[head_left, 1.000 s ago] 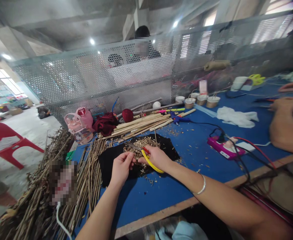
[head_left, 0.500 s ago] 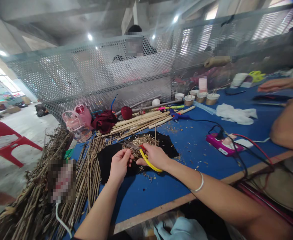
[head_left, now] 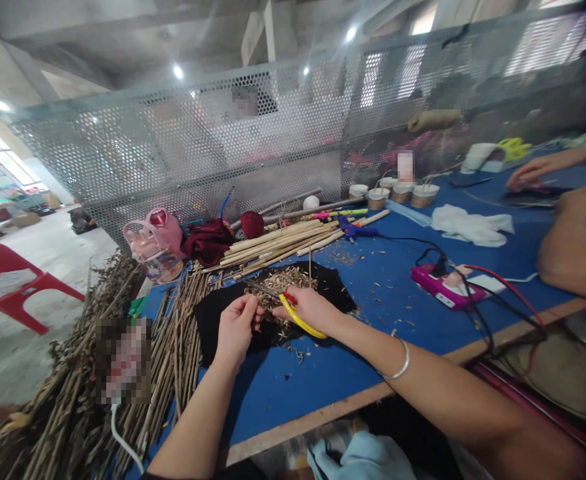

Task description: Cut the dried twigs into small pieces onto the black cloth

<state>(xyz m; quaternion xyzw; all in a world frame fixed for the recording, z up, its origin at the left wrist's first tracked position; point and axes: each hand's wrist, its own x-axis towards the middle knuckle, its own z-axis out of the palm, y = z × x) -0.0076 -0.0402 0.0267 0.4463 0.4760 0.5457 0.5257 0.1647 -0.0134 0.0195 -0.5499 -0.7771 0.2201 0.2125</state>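
Note:
My right hand (head_left: pixel 313 311) is closed round scissors (head_left: pixel 300 319) with yellow handles and some red near the pivot. Their metal blades point left over a heap of dry plant clippings (head_left: pixel 287 277). Beside the blades, my left hand (head_left: pixel 237 328) is closed in a pinch. What sits between its fingertips is too small or hidden to name. Under the heap and both hands lies a black cloth (head_left: pixel 210 327). One thin stick stands up out of the clippings.
Bundled dry stalks (head_left: pixel 165 360) lie at left. Behind are peeled sticks (head_left: pixel 283 241), a blue glue gun (head_left: pixel 355 230) and a pink-handled bottle (head_left: pixel 160 257). A purple power strip (head_left: pixel 445 290) with cables sits right, near white gloves (head_left: pixel 470 225) and a co-worker's arm (head_left: pixel 573 247).
My hands and the scissors have shifted only slightly. Behind the mesh, the person has sunk lower and to the left. The co-worker's hand at right has moved a little.

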